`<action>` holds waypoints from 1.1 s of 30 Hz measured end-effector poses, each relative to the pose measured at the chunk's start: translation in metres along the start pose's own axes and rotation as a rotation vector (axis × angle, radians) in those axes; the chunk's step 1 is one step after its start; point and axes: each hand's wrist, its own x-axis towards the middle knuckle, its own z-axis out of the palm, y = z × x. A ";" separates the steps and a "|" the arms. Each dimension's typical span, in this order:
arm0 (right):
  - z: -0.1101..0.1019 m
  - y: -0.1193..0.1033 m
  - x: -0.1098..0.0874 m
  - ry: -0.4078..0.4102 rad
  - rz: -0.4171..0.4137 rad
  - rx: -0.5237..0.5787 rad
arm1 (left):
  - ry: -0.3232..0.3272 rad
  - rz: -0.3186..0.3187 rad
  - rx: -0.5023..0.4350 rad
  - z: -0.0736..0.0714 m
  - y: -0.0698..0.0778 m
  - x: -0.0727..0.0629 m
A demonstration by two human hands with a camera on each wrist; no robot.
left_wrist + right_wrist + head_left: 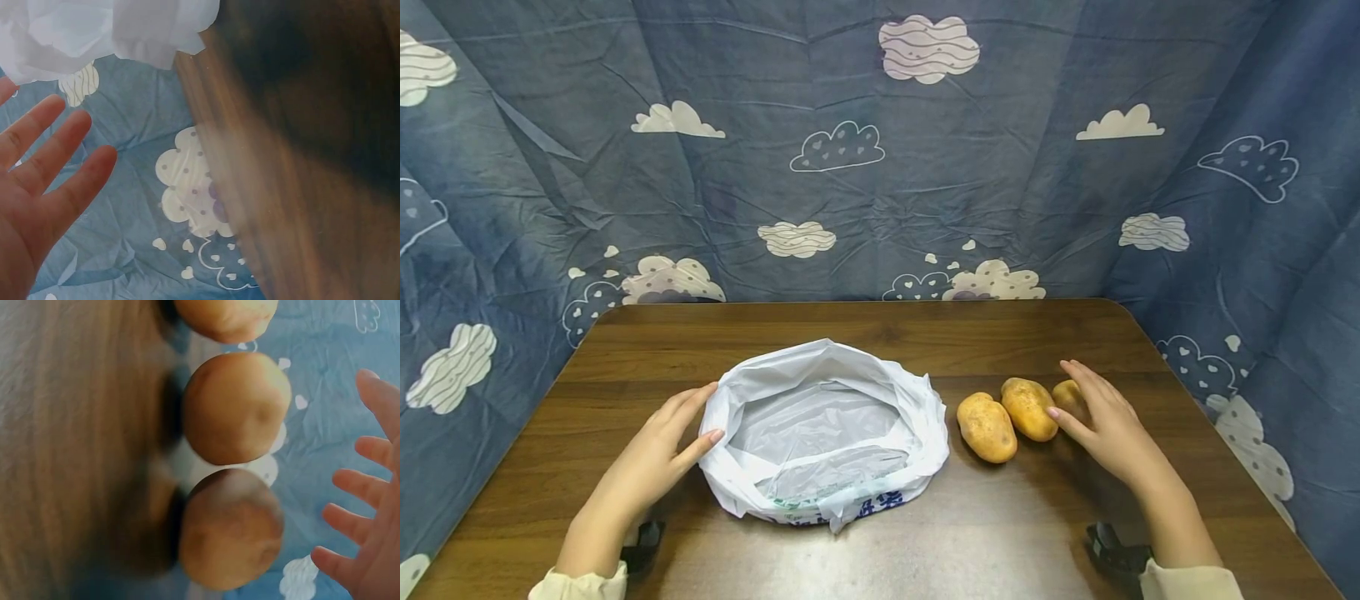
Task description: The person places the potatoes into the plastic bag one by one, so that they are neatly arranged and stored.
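A white plastic bag (820,425) and three potatoes (1028,408) laid out on a brown table (1037,533).
The open-mouthed bag is placed left of the potatoes. At its left rim the left hand (655,446) is held with fingers extended and spread; whether the rim is touched cannot be told. The right hand (1112,429) is held, fingers spread, near the rightmost potato (1067,400).

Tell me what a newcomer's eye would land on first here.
Most likely the white plastic bag, its wide mouth open near the middle of the brown table. Next come three yellow-brown potatoes just right of it, the rightmost partly hidden by the right hand. Behind everything hangs a blue cloth printed with pale clouds.
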 end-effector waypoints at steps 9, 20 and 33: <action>0.008 0.022 -0.011 0.035 0.070 0.068 | 0.004 -0.051 -0.066 0.007 -0.001 -0.004; 0.013 0.039 -0.020 0.041 0.188 0.184 | 0.052 -0.055 -0.103 0.012 -0.001 -0.006; 0.024 0.051 -0.030 0.084 0.279 0.318 | 0.092 -0.030 -0.141 0.016 -0.004 -0.006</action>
